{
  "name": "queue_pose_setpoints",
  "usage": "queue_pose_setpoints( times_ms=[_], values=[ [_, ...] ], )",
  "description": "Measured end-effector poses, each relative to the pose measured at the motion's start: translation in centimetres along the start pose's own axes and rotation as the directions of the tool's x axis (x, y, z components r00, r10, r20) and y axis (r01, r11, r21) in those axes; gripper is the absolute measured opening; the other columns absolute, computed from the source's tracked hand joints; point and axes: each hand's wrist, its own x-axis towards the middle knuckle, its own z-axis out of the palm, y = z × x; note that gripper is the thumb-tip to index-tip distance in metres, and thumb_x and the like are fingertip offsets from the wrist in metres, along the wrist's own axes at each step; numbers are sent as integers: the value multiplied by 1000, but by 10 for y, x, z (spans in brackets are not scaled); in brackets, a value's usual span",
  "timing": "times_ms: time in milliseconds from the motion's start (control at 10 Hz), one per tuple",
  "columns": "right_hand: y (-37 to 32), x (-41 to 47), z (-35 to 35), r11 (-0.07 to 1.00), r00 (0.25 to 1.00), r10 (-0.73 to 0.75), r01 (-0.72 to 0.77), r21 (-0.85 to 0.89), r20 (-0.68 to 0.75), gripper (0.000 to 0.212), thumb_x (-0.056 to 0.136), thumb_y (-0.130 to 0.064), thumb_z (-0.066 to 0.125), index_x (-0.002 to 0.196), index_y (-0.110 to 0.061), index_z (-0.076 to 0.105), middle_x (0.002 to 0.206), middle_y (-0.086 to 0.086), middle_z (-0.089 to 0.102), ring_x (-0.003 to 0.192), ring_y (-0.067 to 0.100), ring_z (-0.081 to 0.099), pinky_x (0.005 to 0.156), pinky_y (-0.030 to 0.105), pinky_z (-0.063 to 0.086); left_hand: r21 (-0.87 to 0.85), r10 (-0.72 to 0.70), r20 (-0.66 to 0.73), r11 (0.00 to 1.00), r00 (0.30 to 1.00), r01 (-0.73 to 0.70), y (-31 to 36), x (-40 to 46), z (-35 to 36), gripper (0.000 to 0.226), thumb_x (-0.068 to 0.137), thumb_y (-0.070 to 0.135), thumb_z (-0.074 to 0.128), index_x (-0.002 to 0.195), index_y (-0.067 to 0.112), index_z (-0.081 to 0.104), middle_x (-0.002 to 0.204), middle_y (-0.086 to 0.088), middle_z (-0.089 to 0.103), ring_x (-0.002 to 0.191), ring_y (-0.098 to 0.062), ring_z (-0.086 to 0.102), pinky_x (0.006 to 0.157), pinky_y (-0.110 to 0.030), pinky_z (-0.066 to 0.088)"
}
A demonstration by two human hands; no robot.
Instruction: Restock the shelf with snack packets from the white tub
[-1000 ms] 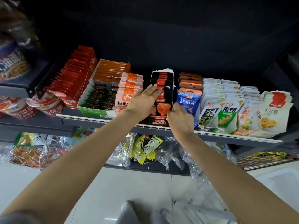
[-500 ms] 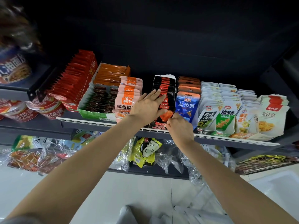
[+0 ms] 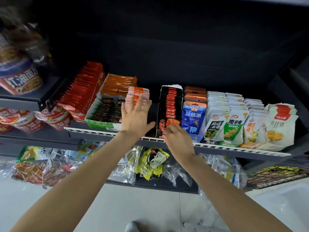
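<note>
Both arms reach up to the middle shelf [image 3: 217, 147], where the black-and-red snack packets [image 3: 169, 114] stand upright in a single file inside a tall black display carton, each one leaning on the one behind so the printed faces show forward. The right hand [image 3: 177, 139] is at the carton's front, its fingers curled against the foremost packet, seemingly pinching its lower edge to seat it square behind the white toothed shelf rail [image 3: 93, 132]; the fingertips blur there, so whether it truly clamps the packet I can only guess. The left hand [image 3: 136, 117] is spread flat with fingers apart, laid over the row of pink-and-orange packets [image 3: 138, 92] just left of the carton, likely keeping that loose row from toppling into the gap between them. Further left, a green-and-white open carton [image 3: 100, 123] holds dark brown sachets lying in layers, with an orange stack behind it and a slanted red box [image 3: 83, 91] of red packets beside it. To the right of the black carton stand blue pouches [image 3: 193, 118], then 4 files of white pouches. The white tub [image 3: 287, 200] sits low at the right edge on the floor, only its pale corner showing, its contents out of sight
</note>
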Motion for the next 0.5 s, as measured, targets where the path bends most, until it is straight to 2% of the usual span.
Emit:
queue_pose_setpoints(
  times_ms=[100, 200, 300, 400, 500],
  values=[
    [-9, 2, 3, 998, 993, 69, -68, -15, 93, 33, 51, -2, 88, 79, -12, 72, 71, 0, 63, 66, 15, 61, 50, 25, 52, -25, -21, 55, 999, 998, 23, -11, -3, -3, 75, 85, 41, 62, 146, 32, 19, 159, -3, 0, 144, -34, -2, 110, -56, 19],
    [-13, 5, -6, 995, 982, 97, -101, 14, 160, 36, 70, 6, 72, 103, -8, 67, 95, 6, 63, 93, 22, 59, 62, 31, 53, -21, 2, 52, 1000, 999, -1, -13, -4, -4, 69, 90, 29, 57, 147, 30, 18, 159, -3, -1, 144, -34, -2, 110, -53, 25],
    [-11, 10, -8, 995, 973, 94, -100, 16, 213, 39, 82, 6, 59, 117, -10, 59, 106, 6, 59, 105, 24, 51, 66, 30, 48, -3, -10, 59, 1000, 998, 10, -10, -5, -5, 69, 91, 26, 56, 148, 31, 17, 159, -4, -1, 144, -35, -1, 110, -52, 24],
    [-11, 12, -14, 988, 966, 110, -132, 83, 232, 32, 90, 0, 51, 118, -14, 59, 106, 5, 58, 103, 23, 54, 69, 32, 50, 7, -8, 25, 1000, 1000, 8, -9, -6, -5, 68, 91, 25, 57, 147, 29, 19, 158, -6, 5, 144, -36, 3, 112, -50, 19],
    [-7, 10, -24, 952, 952, 158, -218, 216, 263, 29, 95, -11, 47, 121, -17, 58, 117, 4, 57, 105, 24, 57, 74, 36, 51, 3, 18, -22, 1000, 1000, -18, -6, -13, -8, 65, 89, 27, 58, 145, 26, 25, 155, -8, 18, 142, -32, 13, 113, -47, 19]
  ],
)
